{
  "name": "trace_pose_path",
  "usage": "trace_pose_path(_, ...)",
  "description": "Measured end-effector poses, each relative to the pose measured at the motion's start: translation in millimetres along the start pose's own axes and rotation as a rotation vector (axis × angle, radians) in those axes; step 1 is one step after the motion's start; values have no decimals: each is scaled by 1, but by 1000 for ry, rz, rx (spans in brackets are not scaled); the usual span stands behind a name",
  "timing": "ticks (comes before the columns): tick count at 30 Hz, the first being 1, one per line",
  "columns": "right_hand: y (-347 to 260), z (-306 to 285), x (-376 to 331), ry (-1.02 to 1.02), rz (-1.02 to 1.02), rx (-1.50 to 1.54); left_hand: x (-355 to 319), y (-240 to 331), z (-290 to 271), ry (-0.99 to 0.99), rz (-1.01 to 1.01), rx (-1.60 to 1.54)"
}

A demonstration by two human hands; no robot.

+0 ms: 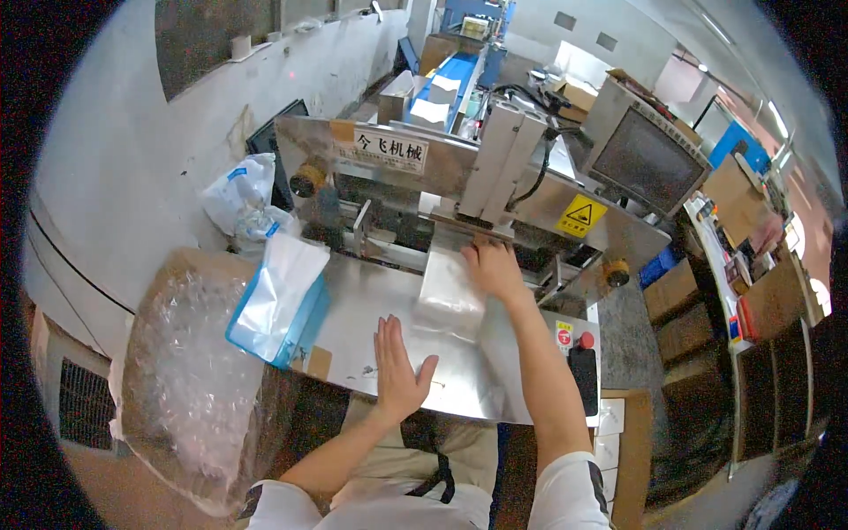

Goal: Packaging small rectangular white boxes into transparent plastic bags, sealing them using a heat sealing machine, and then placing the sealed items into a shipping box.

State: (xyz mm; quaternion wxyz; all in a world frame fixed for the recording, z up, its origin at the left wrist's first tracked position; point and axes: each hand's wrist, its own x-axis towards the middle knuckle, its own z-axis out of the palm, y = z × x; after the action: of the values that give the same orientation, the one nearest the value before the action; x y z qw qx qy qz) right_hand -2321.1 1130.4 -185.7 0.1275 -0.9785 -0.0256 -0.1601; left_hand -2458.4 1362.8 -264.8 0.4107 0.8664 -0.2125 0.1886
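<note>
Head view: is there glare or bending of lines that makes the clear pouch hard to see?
Head view: the steel table reflects light, so the clear pouch under the right hand looks pale and vague; straight edges bend toward the dark rim; the left hand is sharp.

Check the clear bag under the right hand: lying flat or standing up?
Flat. The clear bag lies spread on the steel table, the right hand pressing its far end.

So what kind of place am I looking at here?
Most likely a factory packing floor. The right hand presses a clear pouch toward a steel bag-sealing machine that has a screen; a stack of blue-edged pouches waits at the left, and cardboard boxes stand around.
</note>
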Motion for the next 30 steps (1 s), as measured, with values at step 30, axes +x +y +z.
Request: trace_pose_path(30, -25, 8, -109, -81, 501, 720, 104, -16, 30, -193, -464, -466)
